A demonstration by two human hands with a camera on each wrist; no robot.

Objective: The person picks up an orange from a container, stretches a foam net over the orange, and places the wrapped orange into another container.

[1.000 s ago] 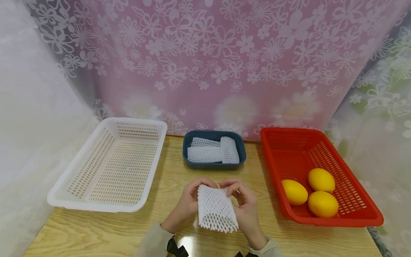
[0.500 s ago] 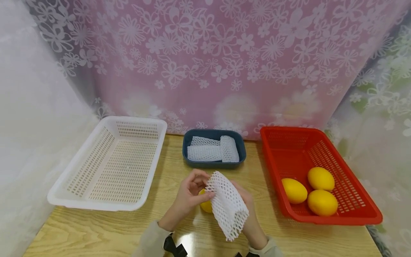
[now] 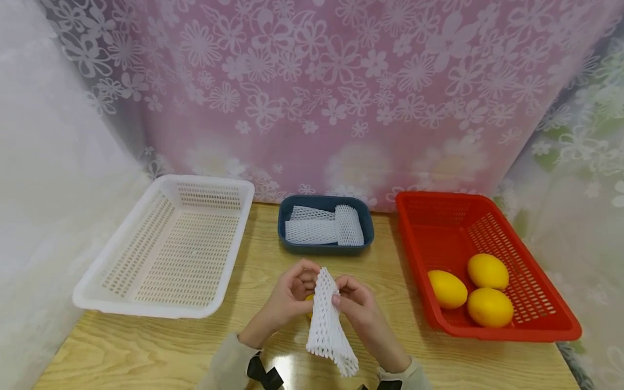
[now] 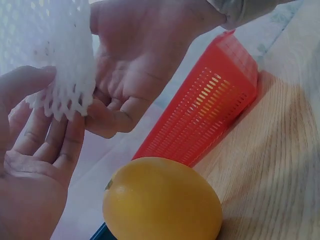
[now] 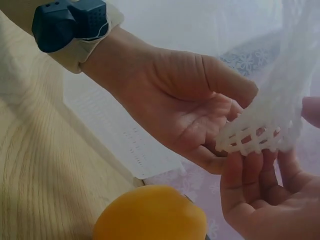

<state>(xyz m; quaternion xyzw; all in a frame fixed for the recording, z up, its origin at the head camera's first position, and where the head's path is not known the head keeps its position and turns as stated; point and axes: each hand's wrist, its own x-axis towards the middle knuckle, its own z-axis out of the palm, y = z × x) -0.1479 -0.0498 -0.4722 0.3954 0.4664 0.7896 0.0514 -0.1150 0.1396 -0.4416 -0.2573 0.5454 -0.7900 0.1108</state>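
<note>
Between both hands hangs a white foam fruit net [image 3: 329, 327], its narrow end up and its wider open end sloping down. My left hand [image 3: 287, 295] pinches its upper edge, thumb on one face and fingers behind. From the other side my right hand [image 3: 363, 314] pinches the net near the same end, its thumb lying across the mesh. A yellow oval fruit [image 4: 162, 200] rests on the table below the hands; the left hand and net mostly hide it in the head view. The right wrist view shows this fruit [image 5: 152, 215] below the fingers.
A white slotted basket [image 3: 180, 311] stands at left. More foam nets [image 3: 312, 232] lie in a dark blue tray [image 3: 325, 249] at the back middle. To the right, a red basket [image 3: 434, 233] holds three yellow fruits [image 3: 489, 307]. A floral curtain [image 3: 312, 108] hangs behind.
The net was lifted from over the fruit, swung to the right, then turned back toward the middle and now hangs more upright. The right hand's fingers have come round to its near side.
</note>
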